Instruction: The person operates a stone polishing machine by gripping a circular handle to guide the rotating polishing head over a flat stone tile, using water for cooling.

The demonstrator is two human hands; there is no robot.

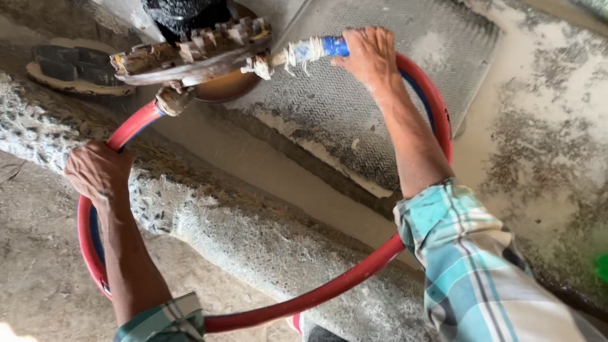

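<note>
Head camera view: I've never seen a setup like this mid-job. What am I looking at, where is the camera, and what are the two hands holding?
The one picture comes from a camera on the person's head, looking down over both arms in plaid sleeves. There is no robot. The left hand grips a red ring handle that loops wide around a machine. The right hand holds the ring's far side, where a blue, rag-wrapped lever sticks out. At the top sits a mud-caked toothed disc, part of the machine head. Below lie a rough concrete kerb, wet grey slurry and a patterned metal plate.
</note>
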